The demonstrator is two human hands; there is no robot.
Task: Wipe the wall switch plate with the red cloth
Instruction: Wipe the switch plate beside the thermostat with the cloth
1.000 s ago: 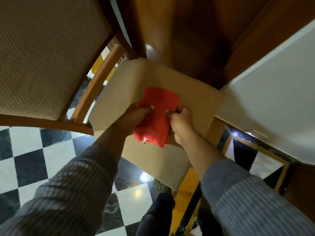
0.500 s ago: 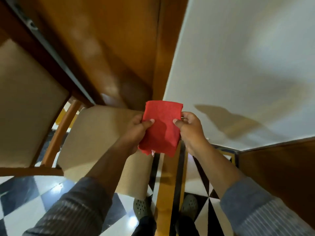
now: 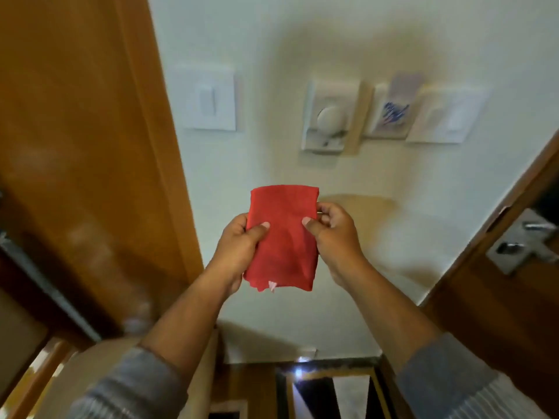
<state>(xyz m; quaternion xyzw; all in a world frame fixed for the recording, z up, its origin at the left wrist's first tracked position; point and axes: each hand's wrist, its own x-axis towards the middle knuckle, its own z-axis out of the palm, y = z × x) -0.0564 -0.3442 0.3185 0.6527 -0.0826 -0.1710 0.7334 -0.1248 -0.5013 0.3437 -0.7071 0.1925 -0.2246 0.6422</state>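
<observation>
Warm dim light, soft shadows on wall (image 3: 348,31), motion blur (edges bowed)

The red cloth (image 3: 282,237) is folded into an upright rectangle, a small pale tag showing at its lower edge, held clear of the wall. The white switch plate (image 3: 208,99), square with one rocker, sits well above it to the left, beside the wooden door frame (image 3: 145,116).

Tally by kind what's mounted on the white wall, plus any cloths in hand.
Switch plates: 2
Dial plates: 1
Cards: 1
Red cloths: 1, held by both the left hand and right hand
Total: 5
</observation>
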